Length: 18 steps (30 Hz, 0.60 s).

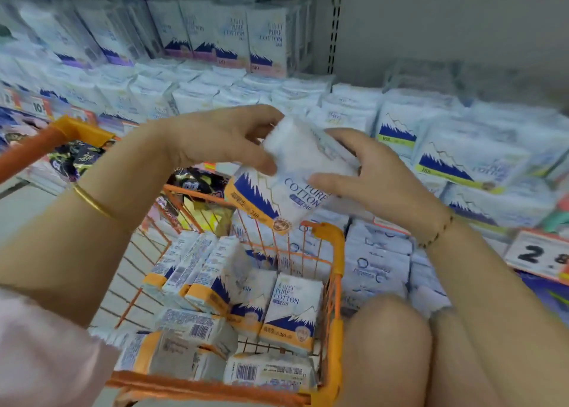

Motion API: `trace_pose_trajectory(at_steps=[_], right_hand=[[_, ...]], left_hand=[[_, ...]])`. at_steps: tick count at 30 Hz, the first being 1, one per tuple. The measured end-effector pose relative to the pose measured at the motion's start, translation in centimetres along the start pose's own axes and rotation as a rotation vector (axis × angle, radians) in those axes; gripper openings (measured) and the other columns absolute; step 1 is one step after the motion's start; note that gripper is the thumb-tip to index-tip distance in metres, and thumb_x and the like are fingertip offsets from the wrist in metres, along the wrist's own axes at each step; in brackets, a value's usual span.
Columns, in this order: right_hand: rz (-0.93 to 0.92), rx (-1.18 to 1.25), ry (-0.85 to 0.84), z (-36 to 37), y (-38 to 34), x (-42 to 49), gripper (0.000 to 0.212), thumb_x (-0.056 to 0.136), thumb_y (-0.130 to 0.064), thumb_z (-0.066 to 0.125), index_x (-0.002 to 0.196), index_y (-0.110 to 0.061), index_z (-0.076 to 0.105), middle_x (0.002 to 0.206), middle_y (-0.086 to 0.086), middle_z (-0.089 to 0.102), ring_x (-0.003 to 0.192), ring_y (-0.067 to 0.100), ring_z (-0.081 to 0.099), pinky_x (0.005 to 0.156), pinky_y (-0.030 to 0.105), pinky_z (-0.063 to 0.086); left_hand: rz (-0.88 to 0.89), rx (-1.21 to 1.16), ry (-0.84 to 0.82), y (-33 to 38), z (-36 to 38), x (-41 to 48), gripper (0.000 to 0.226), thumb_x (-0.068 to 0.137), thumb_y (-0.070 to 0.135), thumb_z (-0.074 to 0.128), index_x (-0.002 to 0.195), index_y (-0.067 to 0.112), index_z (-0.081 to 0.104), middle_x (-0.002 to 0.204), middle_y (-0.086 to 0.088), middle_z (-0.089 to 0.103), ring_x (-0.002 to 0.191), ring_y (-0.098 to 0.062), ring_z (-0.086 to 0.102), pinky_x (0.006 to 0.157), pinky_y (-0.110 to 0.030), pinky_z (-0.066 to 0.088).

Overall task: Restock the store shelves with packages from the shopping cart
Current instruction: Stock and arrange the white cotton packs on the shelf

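My left hand (215,138) and right hand (375,172) hold one pack (286,191) tilted above the cart's (334,252) far rim. It is white with a blue mountain, an orange band and "PURE COTTON". Like packs (289,311) lie jumbled in the cart at 6 o'clock. The shelves (334,37) from 9 to 3 o'clock are stocked.

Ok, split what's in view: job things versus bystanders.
Job: held cotton pack; left hand; right hand; orange cart; carted packs; shelf stacks.
Bystanders: price tag; dark packets beyond the cart; gold bangle.
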State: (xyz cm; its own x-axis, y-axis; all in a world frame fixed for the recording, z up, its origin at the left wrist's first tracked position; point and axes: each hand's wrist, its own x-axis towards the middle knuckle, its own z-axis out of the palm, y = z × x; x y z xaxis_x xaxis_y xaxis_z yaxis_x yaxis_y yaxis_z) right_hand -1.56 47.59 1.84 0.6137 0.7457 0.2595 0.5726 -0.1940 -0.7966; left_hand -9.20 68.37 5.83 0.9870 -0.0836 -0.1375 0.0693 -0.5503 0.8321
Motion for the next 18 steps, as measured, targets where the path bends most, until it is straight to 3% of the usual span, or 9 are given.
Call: trace_pose_trajectory(at_steps=[2,4,6,8,11,12,18], right_hand=[[-0.132,-0.126,0.154,-2.7,-1.0,0.5,0.051,0.077,-0.023,0.075,0.123,-0.024,0.053,0.107,-0.017,0.055,0.093,-0.008,0.051,0.081,0.002,0.038],[-0.291,-0.322,0.314,-5.0,-1.3,1.0,0.054,0.075,-0.021,0.072,0.125,-0.019,0.053,0.115,-0.010,0.053,0.104,0.001,0.047,0.091,0.006,0.031],[-0.393,-0.595,0.454,-6.7,-0.8,1.9,0.053,0.078,-0.020,0.068,0.128,-0.014,0.051,0.122,0.000,0.053,0.114,0.013,0.045,0.097,0.007,0.021],[-0.426,-0.816,0.528,-7.8,0.2,3.6,0.049,0.082,-0.018,0.064,0.130,-0.012,0.050,0.126,0.008,0.054,0.117,0.029,0.047,0.100,0.012,0.021],[-0.382,-0.963,0.556,-8.6,2.0,7.2,0.048,0.081,-0.008,0.059,0.129,-0.011,0.051,0.125,0.014,0.054,0.111,0.039,0.048,0.092,0.039,0.037],[-0.335,-0.984,0.541,-8.7,2.5,8.5,0.049,0.080,-0.004,0.058,0.128,-0.012,0.051,0.125,0.015,0.053,0.112,0.039,0.046,0.089,0.042,0.040],[-0.097,-0.932,0.427,-9.8,4.9,16.3,0.052,0.081,-0.003,0.058,0.131,-0.010,0.044,0.131,0.017,0.044,0.120,0.036,0.039,0.093,0.043,0.042]], left_hand=[[0.136,-0.077,0.085,1.6,-0.1,1.0,0.060,0.067,0.004,0.070,0.123,0.012,0.049,0.122,-0.004,0.063,0.112,-0.015,0.061,0.089,-0.027,0.053],[0.237,-0.048,0.222,2.5,-0.3,2.3,0.062,0.071,0.010,0.072,0.128,0.017,0.048,0.128,0.004,0.059,0.120,-0.006,0.054,0.098,-0.030,0.047],[0.245,0.068,0.382,2.0,-0.9,4.5,0.060,0.079,0.020,0.071,0.133,0.025,0.045,0.136,0.012,0.050,0.128,0.000,0.044,0.108,-0.034,0.037],[0.184,0.211,0.465,1.1,-1.2,7.2,0.057,0.088,0.025,0.062,0.140,0.028,0.038,0.145,0.011,0.039,0.134,-0.004,0.035,0.113,-0.037,0.031],[0.121,0.455,0.442,0.5,-1.1,11.8,0.053,0.096,0.026,0.049,0.145,0.018,0.031,0.152,0.000,0.030,0.140,-0.016,0.027,0.115,-0.031,0.022],[0.123,0.520,0.417,0.6,-0.9,13.3,0.051,0.097,0.024,0.046,0.145,0.013,0.032,0.151,-0.004,0.031,0.140,-0.019,0.027,0.113,-0.030,0.021],[-0.003,0.700,0.285,0.7,-0.9,19.3,0.046,0.101,0.032,0.031,0.141,0.009,0.037,0.145,-0.017,0.037,0.135,-0.029,0.032,0.110,-0.036,0.025]])
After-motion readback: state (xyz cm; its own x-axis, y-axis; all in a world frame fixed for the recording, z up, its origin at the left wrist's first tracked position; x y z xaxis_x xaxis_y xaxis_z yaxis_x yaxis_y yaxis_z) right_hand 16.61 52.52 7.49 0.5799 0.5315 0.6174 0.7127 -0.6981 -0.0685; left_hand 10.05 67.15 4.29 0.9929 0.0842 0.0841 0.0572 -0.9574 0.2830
